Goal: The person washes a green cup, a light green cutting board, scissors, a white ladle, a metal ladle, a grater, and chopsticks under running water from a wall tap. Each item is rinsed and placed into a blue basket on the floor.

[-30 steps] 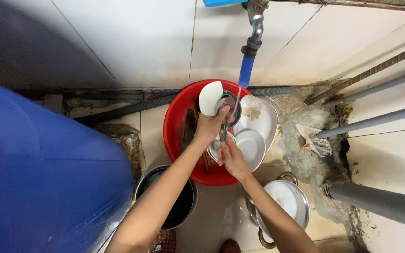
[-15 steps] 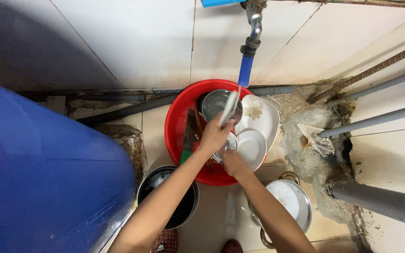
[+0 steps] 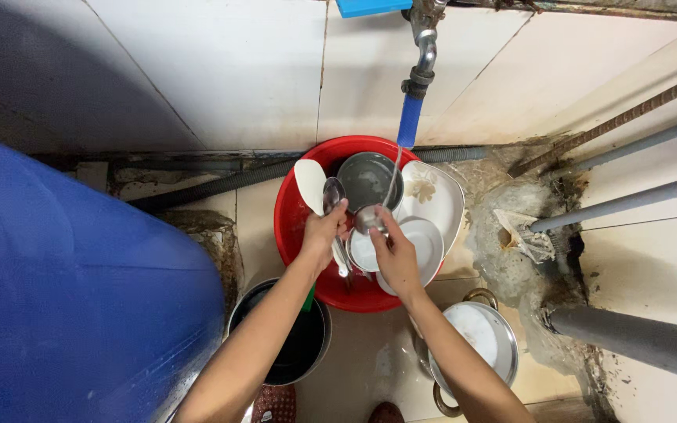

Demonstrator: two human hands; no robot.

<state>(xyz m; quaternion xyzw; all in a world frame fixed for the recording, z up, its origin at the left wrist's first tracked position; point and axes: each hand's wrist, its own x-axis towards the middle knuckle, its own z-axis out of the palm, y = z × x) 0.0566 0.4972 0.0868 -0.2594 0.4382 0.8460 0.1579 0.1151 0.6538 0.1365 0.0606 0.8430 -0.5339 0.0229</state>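
Near me a dark pot [image 3: 291, 345] and lidded pot [image 3: 476, 337]. My left hand [image 3: 324, 233] is closed on spoons [image 3: 331, 196]; my right hand [image 3: 393, 251] pinches a small metal ladle [image 3: 368, 219] under the tap stream [image 3: 392, 176], over the red basin [image 3: 291, 227]. Wet grip could slip, dropping it onto the plates [image 3: 425, 235].

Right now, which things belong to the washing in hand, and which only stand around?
In use: left hand holding metal spoons; right hand; red plastic basin; white plates; tap.
Standing by: blue barrel; lidded steel pot; dark pot.
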